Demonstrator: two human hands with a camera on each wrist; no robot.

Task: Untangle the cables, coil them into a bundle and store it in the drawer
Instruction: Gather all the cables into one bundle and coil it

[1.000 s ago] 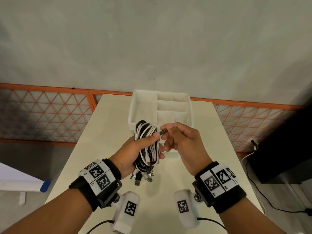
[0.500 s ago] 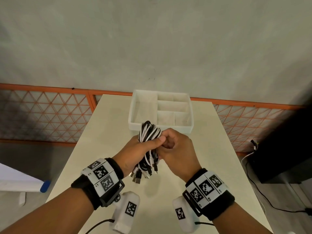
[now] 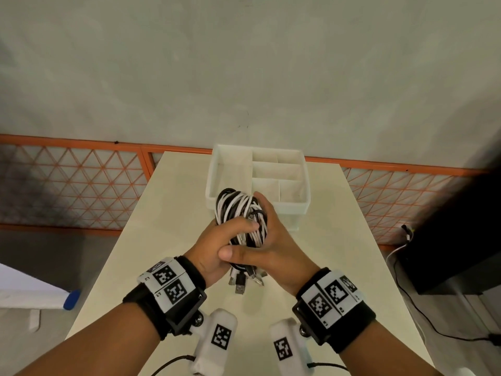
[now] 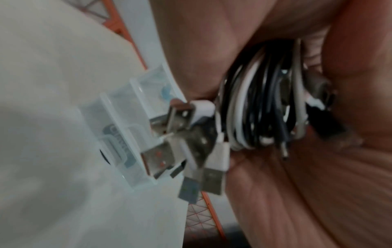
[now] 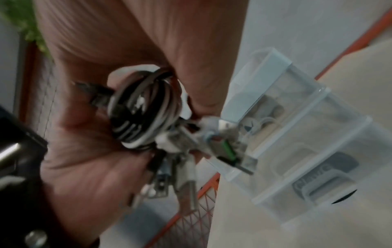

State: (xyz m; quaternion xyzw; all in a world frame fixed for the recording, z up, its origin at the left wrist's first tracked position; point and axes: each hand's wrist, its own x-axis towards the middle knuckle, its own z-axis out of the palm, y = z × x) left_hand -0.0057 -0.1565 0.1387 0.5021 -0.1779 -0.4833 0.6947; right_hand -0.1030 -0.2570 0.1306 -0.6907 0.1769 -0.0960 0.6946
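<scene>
A coiled bundle of black and white cables [image 3: 238, 210] is held upright above the table, just in front of the white drawer unit [image 3: 257, 180]. My left hand [image 3: 222, 240] grips the bundle's middle from the left, thumb across the strands. My right hand [image 3: 271, 240] wraps it from the right, thumb lying over the left hand. Several USB plugs [image 3: 241, 283] hang from the bottom of the bundle. Both wrist views show the same bundle [image 4: 254, 104] [image 5: 144, 107] enclosed by palms, with plugs [image 4: 169, 134] dangling. The top drawer stands open, with divided compartments.
The cream table [image 3: 168, 240] reaches from me to the drawer unit at its far end. An orange mesh fence [image 3: 67, 185] runs behind it. A black box [image 3: 455, 226] with trailing cords stands on the floor at right.
My right hand let go of the black plug end it was pinching and closed round the bundle beside the left hand. The bundle stays about where it was.
</scene>
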